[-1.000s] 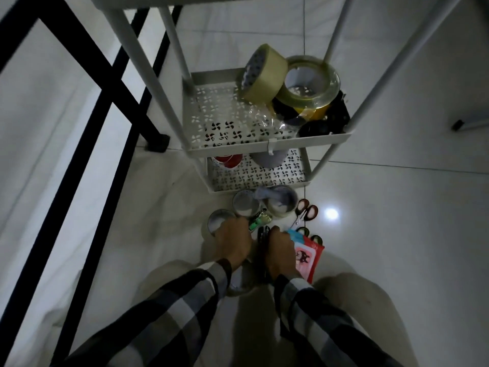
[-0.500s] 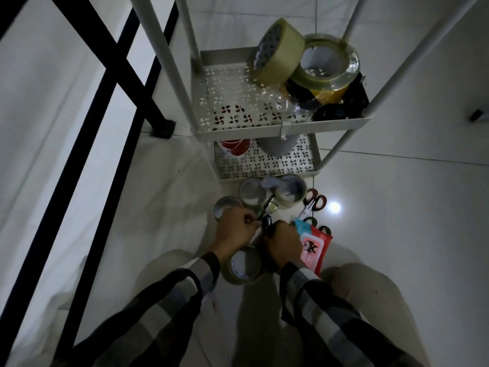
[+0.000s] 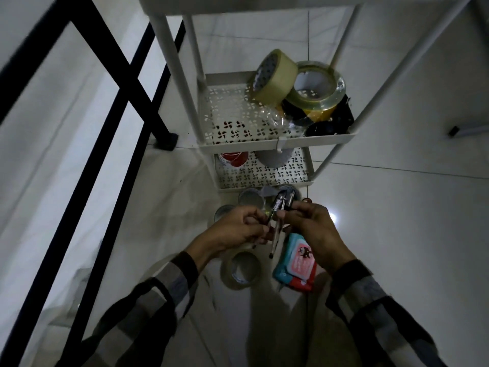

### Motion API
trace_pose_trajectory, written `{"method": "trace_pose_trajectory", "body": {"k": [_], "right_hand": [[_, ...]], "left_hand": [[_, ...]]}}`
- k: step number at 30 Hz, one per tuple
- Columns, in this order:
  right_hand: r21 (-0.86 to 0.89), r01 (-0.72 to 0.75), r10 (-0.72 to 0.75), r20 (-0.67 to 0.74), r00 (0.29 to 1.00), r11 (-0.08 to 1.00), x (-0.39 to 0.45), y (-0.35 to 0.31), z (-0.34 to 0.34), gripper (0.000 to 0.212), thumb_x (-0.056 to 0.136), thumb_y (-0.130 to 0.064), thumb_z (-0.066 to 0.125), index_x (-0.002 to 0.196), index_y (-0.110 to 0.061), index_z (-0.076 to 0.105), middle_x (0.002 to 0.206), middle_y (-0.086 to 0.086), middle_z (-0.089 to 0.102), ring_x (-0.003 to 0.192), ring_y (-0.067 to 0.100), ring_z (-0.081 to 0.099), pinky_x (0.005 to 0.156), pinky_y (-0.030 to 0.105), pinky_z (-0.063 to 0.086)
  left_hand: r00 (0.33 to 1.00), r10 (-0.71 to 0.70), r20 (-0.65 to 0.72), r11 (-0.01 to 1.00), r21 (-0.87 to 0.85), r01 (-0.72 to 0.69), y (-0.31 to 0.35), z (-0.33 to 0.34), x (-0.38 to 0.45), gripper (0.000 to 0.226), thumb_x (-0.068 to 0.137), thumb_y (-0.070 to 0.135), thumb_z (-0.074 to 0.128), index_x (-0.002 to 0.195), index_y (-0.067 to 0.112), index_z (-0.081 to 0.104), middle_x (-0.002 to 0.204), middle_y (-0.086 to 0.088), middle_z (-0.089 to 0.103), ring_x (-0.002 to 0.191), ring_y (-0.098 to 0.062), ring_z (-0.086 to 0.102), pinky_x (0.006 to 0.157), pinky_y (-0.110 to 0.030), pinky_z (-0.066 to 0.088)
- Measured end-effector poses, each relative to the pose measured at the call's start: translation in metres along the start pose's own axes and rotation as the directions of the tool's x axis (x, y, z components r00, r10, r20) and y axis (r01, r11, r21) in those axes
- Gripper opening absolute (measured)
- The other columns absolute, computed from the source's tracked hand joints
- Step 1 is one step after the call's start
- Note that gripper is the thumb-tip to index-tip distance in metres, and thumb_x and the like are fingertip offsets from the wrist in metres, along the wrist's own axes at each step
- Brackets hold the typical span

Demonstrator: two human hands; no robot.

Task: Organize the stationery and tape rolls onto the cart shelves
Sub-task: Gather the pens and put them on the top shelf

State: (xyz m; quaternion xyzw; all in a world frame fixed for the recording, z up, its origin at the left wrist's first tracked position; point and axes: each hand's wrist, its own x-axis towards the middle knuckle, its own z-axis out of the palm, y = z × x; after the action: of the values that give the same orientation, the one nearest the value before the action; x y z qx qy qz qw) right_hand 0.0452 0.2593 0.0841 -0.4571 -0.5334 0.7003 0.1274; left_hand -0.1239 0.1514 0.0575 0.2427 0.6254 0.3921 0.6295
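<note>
Grip: left hand point(image 3: 238, 229) and right hand point(image 3: 315, 229) both closed on pens point(image 3: 280, 210) | Location: above floor, before cart point(image 3: 264, 143) | Risk: loose bundle, one pen point(image 3: 274, 243) hangs low and may slip while regripping.

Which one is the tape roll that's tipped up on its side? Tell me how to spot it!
Find the white cart and its middle shelf. At the back stands a beige tape roll, leaning on a clear roll lying flatter beside it. It's the only one on edge.
</note>
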Motion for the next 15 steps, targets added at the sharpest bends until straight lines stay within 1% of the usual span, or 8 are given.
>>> {"method": "trace_pose_trajectory", "body": {"k": [1, 3, 5, 7, 8, 9, 11, 15], "right_hand": [[-0.021, 0.032, -0.032, 0.003, 0.999, 0.999, -0.005, -0.009, 0.0, 0.012, 0.091, -0.009, 0.076, 0.103, -0.008, 0.077, 0.09, 0.015, 0.079, 0.084, 0.03, 0.072, 0.076, 0.037, 0.057], [-0.031, 0.102, -0.101, 0.02, 0.995, 0.994, -0.016, -0.026, 0.0, 0.007, 0.092, -0.009, 0.075, 0.098, -0.01, 0.078, 0.079, 0.012, 0.073, 0.072, 0.025, 0.062, 0.066, 0.028, 0.052], [-0.002, 0.169, -0.169, 0.026, 0.985, 0.986, -0.026, -0.042, -0.001, 0.01, 0.092, -0.006, 0.075, 0.088, -0.015, 0.077, 0.069, 0.006, 0.066, 0.066, 0.019, 0.056, 0.06, 0.024, 0.048], [0.029, 0.217, -0.218, 0.024, 0.976, 0.976, -0.035, -0.056, -0.001, 0.01, 0.091, -0.004, 0.074, 0.084, -0.01, 0.073, 0.067, 0.004, 0.067, 0.063, 0.017, 0.059, 0.059, 0.024, 0.051], [0.036, 0.232, -0.233, 0.021, 0.972, 0.972, -0.039, -0.061, -0.002, 0.005, 0.091, -0.003, 0.074, 0.087, -0.006, 0.073, 0.069, 0.005, 0.07, 0.062, 0.015, 0.062, 0.059, 0.023, 0.052], [0.033, 0.256, -0.257, 0.019, 0.966, 0.966, -0.044, -0.068, -0.003, 0.003, 0.091, -0.003, 0.075, 0.09, 0.0, 0.073, 0.07, 0.005, 0.072, 0.062, 0.014, 0.065, 0.058, 0.022, 0.053], [0.008, 0.297, -0.297, 0.007, 0.955, 0.955, -0.053, -0.079, -0.003, 0.011, 0.09, -0.004, 0.075, 0.093, 0.006, 0.072, 0.071, 0.007, 0.073, 0.062, 0.013, 0.067, 0.058, 0.022, 0.054], [-0.038, 0.351, -0.352, -0.016, 0.936, 0.936, -0.074, -0.106, 0.001, 0.008, 0.089, -0.009, 0.079, 0.087, -0.003, 0.075, 0.074, 0.017, 0.072, 0.065, 0.023, 0.067, 0.063, 0.033, 0.057]], "left_hand": [[1.0, 0.026, 0.015, 0.999, 0.021, -0.026, 0.01, 0.002, -0.007, 0.014, 0.097, -0.01, 0.066, 0.099, 0.003, 0.061, 0.083, -0.016, 0.07, 0.06, -0.008, 0.074, 0.058, -0.02, 0.059], [0.997, 0.066, 0.028, 0.997, 0.03, -0.067, 0.029, 0.006, -0.021, 0.014, 0.096, -0.01, 0.066, 0.107, -0.003, 0.06, 0.085, -0.022, 0.069, 0.061, -0.009, 0.074, 0.056, -0.018, 0.057], [0.994, 0.112, 0.018, 0.993, 0.024, -0.112, 0.045, 0.009, -0.033, 0.021, 0.095, -0.007, 0.07, 0.114, -0.008, 0.061, 0.096, -0.031, 0.072, 0.077, -0.025, 0.079, 0.068, -0.032, 0.065], [0.989, 0.148, 0.016, 0.988, 0.036, -0.148, 0.059, 0.01, -0.044, 0.023, 0.095, -0.003, 0.072, 0.116, -0.007, 0.064, 0.106, -0.032, 0.076, 0.098, -0.042, 0.078, 0.087, -0.051, 0.065], [0.987, 0.159, 0.017, 0.986, 0.049, -0.159, 0.066, 0.011, -0.051, 0.023, 0.096, -0.002, 0.071, 0.118, -0.005, 0.067, 0.108, -0.03, 0.077, 0.103, -0.044, 0.077, 0.092, -0.052, 0.064], [0.985, 0.171, 0.017, 0.983, 0.065, -0.172, 0.074, 0.013, -0.058, 0.023, 0.097, 0.0, 0.07, 0.12, -0.002, 0.069, 0.108, -0.027, 0.078, 0.104, -0.043, 0.077, 0.091, -0.049, 0.065], [0.979, 0.203, 0.009, 0.976, 0.083, -0.203, 0.089, 0.017, -0.073, 0.024, 0.099, 0.001, 0.068, 0.123, 0.001, 0.072, 0.11, -0.021, 0.08, 0.104, -0.038, 0.078, 0.086, -0.039, 0.066], [0.96, 0.275, -0.055, 0.956, 0.12, -0.267, 0.112, 0.029, -0.101, 0.021, 0.098, 0.002, 0.069, 0.118, 0.006, 0.077, 0.104, -0.012, 0.083, 0.099, -0.03, 0.081, 0.088, -0.044, 0.065]]}}
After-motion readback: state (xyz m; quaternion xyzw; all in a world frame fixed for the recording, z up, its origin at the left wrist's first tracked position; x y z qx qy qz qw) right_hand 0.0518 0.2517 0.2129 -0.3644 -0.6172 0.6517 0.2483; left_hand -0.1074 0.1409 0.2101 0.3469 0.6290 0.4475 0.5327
